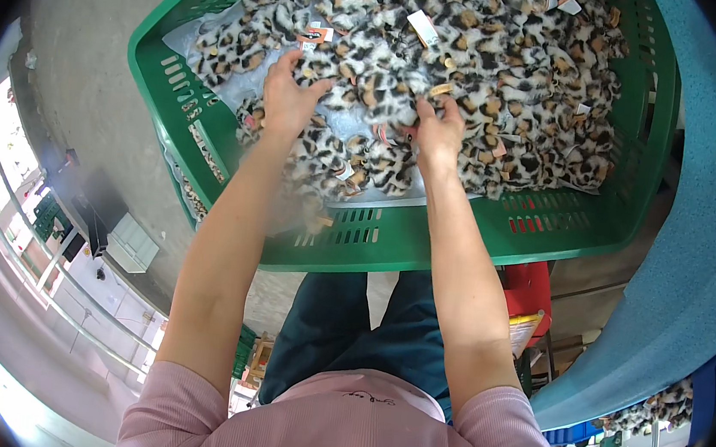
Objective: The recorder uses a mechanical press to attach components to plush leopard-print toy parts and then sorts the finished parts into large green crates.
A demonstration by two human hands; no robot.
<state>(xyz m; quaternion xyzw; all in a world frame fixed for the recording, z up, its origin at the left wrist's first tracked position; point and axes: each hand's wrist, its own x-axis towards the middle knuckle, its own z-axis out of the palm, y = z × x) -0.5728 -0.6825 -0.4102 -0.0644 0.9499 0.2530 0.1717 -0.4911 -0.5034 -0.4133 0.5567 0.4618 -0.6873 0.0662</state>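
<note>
Leopard-print plush pieces [510, 74], flat and limp with white, black and tan fur, fill a large green basket [435, 227]. At the left of the heap, my left hand [290, 101] is open, its thumb and fingers spread over the fur. My right hand [440, 137] is closed, its curled fingers on a slightly blurred plush piece [394, 102] between the two hands. Its fingertips are partly buried in the fur. Beside my left forearm, another plush piece [302, 192] is smeared by motion above the basket's near rim.
Small tags, including a white one [422, 28], stick out of the heap. Pale plastic sheeting [246, 88] lines the basket. A large blue curved surface [706, 231] stands at the right. Below the basket is a red object [528, 292]. Grey floor [88, 68] extends left.
</note>
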